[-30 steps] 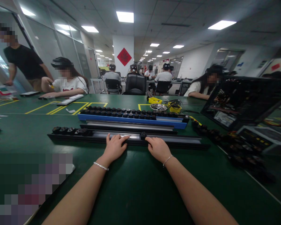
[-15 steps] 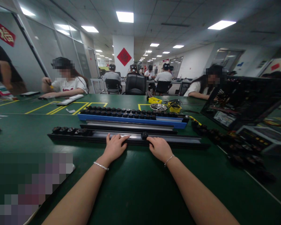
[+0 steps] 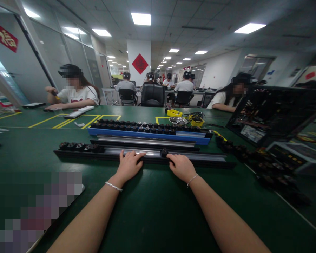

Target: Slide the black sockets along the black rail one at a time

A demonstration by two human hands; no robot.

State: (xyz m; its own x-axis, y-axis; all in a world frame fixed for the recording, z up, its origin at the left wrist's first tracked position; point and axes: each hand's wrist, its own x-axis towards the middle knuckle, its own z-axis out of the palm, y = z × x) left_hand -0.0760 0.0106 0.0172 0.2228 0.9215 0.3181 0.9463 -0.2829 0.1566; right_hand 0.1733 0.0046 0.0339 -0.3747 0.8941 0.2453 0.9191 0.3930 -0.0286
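Across the green table lies a long black rail (image 3: 200, 158) with a silvery inner channel. Several small black blocks that look like power sockets (image 3: 80, 147) sit at its left end. My left hand (image 3: 130, 164) rests on the rail's near edge, fingers spread over the channel, holding nothing. A single black socket block (image 3: 164, 152) stands in the channel right of it. My right hand (image 3: 183, 168) has curled fingertips at this block's right side, thumb by the near edge; the exact grip is partly hidden. Behind lie a second black rail (image 3: 147, 141) and a blue rail (image 3: 131, 134) carrying rows of sockets.
Loose black parts (image 3: 276, 168) are heaped at the right beside an open computer case (image 3: 274, 112) and a grey metal box (image 3: 292, 156). A round metal dish (image 3: 178, 120) and yellow trays (image 3: 174, 112) stand behind the rails. Co-workers sit across the table.
My right hand and the single socket block have shifted slightly to the right along the channel. My left hand keeps its place. A person standing at the far left has gone out of view.
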